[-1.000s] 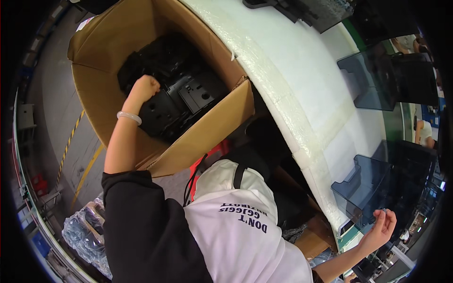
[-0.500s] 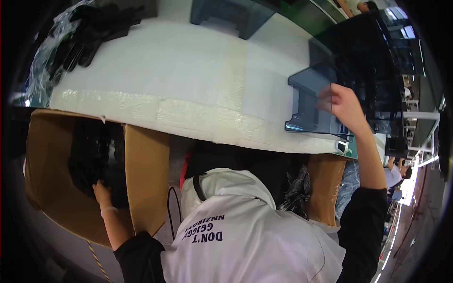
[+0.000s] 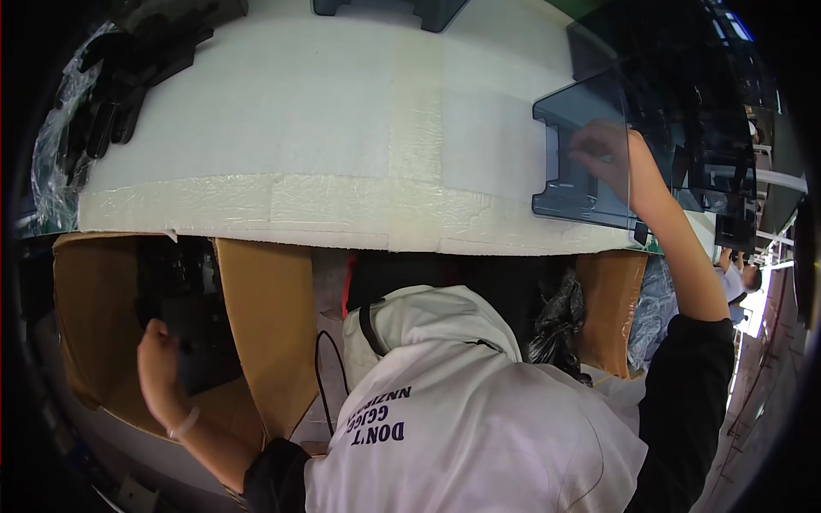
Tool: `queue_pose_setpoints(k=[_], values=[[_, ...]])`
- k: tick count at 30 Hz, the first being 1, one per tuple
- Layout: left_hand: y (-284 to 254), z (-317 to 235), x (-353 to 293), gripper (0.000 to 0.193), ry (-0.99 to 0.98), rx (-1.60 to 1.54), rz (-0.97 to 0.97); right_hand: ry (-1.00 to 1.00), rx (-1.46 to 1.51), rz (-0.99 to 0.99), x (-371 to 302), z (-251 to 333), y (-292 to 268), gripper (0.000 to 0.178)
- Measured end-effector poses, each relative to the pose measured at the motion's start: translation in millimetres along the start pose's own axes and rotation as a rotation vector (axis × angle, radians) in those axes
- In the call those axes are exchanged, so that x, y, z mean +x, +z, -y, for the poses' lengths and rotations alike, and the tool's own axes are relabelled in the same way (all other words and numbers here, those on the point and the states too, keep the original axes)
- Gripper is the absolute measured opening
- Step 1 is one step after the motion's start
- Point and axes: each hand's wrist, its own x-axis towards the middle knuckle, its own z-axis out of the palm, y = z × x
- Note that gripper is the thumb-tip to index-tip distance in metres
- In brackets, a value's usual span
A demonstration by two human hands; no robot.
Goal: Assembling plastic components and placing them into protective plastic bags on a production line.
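Note:
My left hand (image 3: 161, 368) hangs over an open cardboard box (image 3: 267, 333) at the lower left, its fingers bent and smeared by motion. Dark plastic parts (image 3: 201, 338) lie inside that box, beside the hand. Far to the right, my right hand (image 3: 609, 158) reaches over the table, fingers curled and closed. They show through a clear, smoke-tinted panel of a tinted plastic cover (image 3: 554, 192), which rests near the table's front edge. Whether the fingers grip the cover, I cannot make out.
White foam sheeting (image 3: 333, 128) with taped seams covers the table. Black parts (image 3: 111, 107) and clear plastic wrap (image 3: 53, 162) lie at its left end. Another tinted piece (image 3: 436, 13) stands at the back. Several dark panels (image 3: 684, 94) stack up at right. A second cardboard box (image 3: 611, 312) stands below.
The view has shifted slightly. My left hand has moved left, away from the dark parts in the box. My right hand remains at the tinted cover, its fingers a little farther under the panel.

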Motion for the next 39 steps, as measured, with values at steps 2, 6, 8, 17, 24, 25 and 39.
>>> queue_pose_setpoints(k=[2, 6, 8, 17, 24, 25, 39], values=[[-42, -33, -13, 0.011, 0.051, -0.091, -0.010, -0.009, -0.055, -0.039, -8, 3, 1, 0.012], [-102, -102, -71, 0.015, 0.156, -0.119, -0.084, 0.011, -0.035, -0.070, -12, 4, 8, 0.011], [-108, -107, -89, 0.021, 0.242, -0.200, -0.262, 0.050, -0.013, -0.064, -12, 10, 10, 0.010], [-84, -187, -47, 0.034, 0.453, -0.659, -0.308, 0.184, 0.230, -0.013, 1, 19, 14, 0.008], [-75, -254, -14, 0.039, 0.644, -0.842, -0.325, -0.059, 0.226, -0.044, 31, 28, 35, 0.013], [-41, -307, 5, 0.033, 0.717, -0.982, -0.259, 0.041, 0.186, -0.094, 21, 7, 40, 0.013], [-4, -391, 2, 0.018, 0.926, -0.978, 0.224, 0.194, 1.004, -0.962, -73, -53, 79, 0.014]])
